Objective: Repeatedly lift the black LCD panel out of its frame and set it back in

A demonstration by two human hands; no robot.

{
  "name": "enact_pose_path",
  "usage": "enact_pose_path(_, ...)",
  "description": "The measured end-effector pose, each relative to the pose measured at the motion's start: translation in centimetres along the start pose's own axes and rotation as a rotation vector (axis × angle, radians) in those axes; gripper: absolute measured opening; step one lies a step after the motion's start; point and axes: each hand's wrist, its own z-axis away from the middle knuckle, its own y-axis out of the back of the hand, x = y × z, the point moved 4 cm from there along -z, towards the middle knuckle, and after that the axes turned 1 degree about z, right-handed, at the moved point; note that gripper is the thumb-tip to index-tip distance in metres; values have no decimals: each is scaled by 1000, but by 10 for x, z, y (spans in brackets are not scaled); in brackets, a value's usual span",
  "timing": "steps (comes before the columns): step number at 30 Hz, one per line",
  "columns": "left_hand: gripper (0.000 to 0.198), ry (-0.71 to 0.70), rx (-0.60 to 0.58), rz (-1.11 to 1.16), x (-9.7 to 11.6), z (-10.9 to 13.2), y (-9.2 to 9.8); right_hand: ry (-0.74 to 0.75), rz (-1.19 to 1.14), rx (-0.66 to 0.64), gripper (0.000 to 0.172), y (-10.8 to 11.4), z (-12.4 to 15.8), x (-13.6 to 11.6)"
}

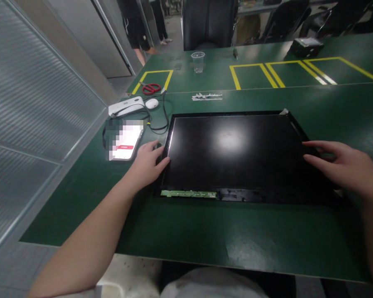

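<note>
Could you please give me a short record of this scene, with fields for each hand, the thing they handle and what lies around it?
Surface: green table with yellow tape marks
Main thing: black screen lying flat, a green circuit strip along its near edge
Left: left hand open, resting at the screen's left edge
Right: right hand open, fingers spread over the screen's right edge
Beside the left hand: lit phone
Farther back: white mouse, red scissors, upright clear cup

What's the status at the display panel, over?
Left hand open at left edge of display panel; right hand open, spread on its right edge. Panel flat on green table. Phone close beside left hand.
</note>
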Motion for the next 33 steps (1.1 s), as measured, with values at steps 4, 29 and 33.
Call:
enact_pose_path(4,46,-23,4,156,-2,-4,2,28,-23,45,57,-3,0,-1)
enact_pose_path(29,45,731,281,1594,47,20,26,134,-50,76,51,-6,-1,-1)
enact_pose_path(33,50,710,234,1669,51,18,25,147,-34,87,49,-7,-1,0)
